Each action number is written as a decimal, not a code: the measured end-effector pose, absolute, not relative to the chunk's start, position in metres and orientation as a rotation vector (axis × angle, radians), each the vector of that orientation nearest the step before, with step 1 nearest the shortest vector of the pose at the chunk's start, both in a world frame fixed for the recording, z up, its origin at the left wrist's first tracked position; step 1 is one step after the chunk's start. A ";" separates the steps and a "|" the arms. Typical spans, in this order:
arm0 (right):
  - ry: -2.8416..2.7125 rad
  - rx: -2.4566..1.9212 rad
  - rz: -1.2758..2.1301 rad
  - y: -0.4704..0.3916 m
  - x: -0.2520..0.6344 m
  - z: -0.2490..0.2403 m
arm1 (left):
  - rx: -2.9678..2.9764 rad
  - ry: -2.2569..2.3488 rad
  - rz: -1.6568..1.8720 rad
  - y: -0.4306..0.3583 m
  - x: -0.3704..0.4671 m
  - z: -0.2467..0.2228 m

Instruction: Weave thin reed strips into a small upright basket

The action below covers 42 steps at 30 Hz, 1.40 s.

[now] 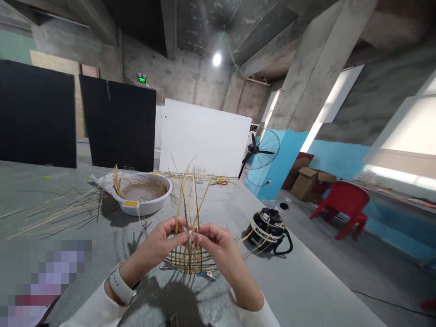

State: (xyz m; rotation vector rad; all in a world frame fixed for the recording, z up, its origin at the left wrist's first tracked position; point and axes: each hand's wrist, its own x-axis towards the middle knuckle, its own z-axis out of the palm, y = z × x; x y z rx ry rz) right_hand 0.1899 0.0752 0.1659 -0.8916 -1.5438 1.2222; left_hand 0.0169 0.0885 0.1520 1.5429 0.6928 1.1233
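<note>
Woven strips (189, 264), pinched by left hand (162, 240) and right hand (220, 247), are partly hidden there.

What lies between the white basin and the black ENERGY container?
Between the basin and the container, the head view shows the woven piece, its strips standing up, with the left hand and right hand pinching some.

We have room over the tabletop (289, 286) right of our right hand (221, 250), below the jug (267, 229). The jug and straws (252, 235) beside it obstruct the way farther up that side. Tall stakes (195, 195) bar the gap between our 2 hands. Leftward, the basin (146, 209) stands in the way; a clip (206, 275) juts near the weave (189, 263), though shadow possibly hides more.
</note>
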 end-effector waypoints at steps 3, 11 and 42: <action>-1.541 -0.870 1.236 0.076 0.192 0.166 | 1.506 0.700 1.129 0.089 0.017 0.151; -1.549 -0.890 1.147 0.073 0.192 0.165 | 1.482 0.773 1.163 0.088 0.017 0.152; -1.852 -0.911 0.214 0.066 0.181 0.150 | 1.481 0.772 1.229 0.094 0.015 0.151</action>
